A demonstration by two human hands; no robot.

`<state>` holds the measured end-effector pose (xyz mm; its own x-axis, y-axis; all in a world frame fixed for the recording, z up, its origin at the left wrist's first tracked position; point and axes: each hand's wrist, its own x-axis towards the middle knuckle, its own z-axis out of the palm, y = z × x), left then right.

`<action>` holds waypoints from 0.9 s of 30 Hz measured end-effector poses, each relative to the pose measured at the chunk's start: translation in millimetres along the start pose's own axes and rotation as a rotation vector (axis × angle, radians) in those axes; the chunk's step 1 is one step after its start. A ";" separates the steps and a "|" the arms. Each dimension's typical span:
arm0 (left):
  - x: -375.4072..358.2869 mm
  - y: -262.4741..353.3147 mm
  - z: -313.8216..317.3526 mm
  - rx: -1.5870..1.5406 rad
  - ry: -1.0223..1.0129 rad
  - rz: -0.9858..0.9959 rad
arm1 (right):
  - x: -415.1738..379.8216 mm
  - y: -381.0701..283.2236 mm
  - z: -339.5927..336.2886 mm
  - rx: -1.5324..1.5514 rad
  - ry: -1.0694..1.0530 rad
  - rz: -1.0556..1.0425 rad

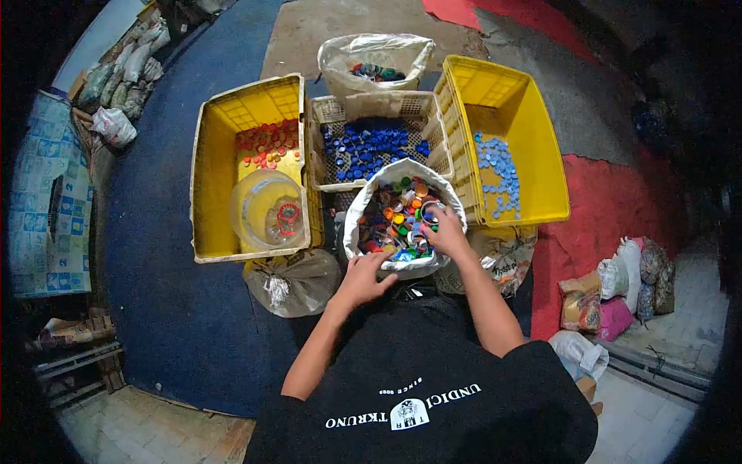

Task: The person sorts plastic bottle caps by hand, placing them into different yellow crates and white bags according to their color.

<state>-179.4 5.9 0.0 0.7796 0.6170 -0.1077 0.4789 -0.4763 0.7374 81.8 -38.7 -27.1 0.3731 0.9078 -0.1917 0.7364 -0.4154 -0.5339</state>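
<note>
A white sack (352, 220) with a rolled rim stands before me, filled with mixed bottle caps (398, 213) in orange, green, red, white and blue. My left hand (365, 280) lies over its near left rim, thumb apart from the fingers and fingertips at the caps. Inside the right side of the sack, my right hand (444, 232) has its fingers curled down among the caps. A round pale-edged lid lies at those fingertips; what the fingers grip is too small to make out.
Blue caps (371, 147) fill a white crate (325, 114) behind the sack. The left yellow crate (199, 178) holds red caps and a clear plastic jar (259, 205); the right one (547, 155) holds light-blue caps. Another sack (332, 58) stands behind. Tied bags (297, 290) sit nearby.
</note>
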 end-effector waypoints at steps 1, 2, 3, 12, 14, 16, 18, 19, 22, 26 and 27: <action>-2.2 -1.0 5.4 -0.001 -0.004 -0.003 | 6.5 4.3 9.5 -0.106 0.056 -0.025; -4.5 -3.0 11.7 0.125 -0.033 0.024 | 12.1 7.6 20.2 -0.210 0.111 -0.049; -7.1 -7.5 18.9 0.251 -0.065 0.053 | 15.6 8.4 26.9 -0.205 0.106 -0.045; -8.3 -3.7 8.8 0.314 -0.232 0.137 | 6.4 -51.6 69.5 -0.244 -0.193 0.040; -12.1 -7.1 12.3 0.276 -0.216 0.101 | -7.6 -51.0 84.3 0.041 -0.277 -0.171; -12.8 -4.4 12.5 0.243 -0.212 0.068 | -21.4 -60.1 69.7 -0.019 -0.133 -0.268; -13.2 -4.8 13.5 0.138 -0.124 0.038 | -23.4 -61.5 44.2 0.155 -0.282 -0.218; -12.4 -1.7 11.5 0.119 -0.107 0.044 | -23.7 -50.2 46.3 0.263 -0.159 -0.245; -8.6 5.8 6.8 0.107 -0.143 -0.007 | -2.6 -6.6 39.2 0.236 0.079 -0.053; 1.1 10.3 8.3 0.161 -0.155 0.061 | 9.5 57.5 45.4 -0.040 0.029 0.207; 4.4 15.1 6.5 0.170 -0.193 0.054 | 9.9 54.5 46.1 -0.040 0.026 0.208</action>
<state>-166.0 -2.6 6.4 0.8606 0.4646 -0.2087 0.4829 -0.6139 0.6244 99.5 -49.6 -96.1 0.5337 0.8006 -0.2725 0.6635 -0.5962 -0.4521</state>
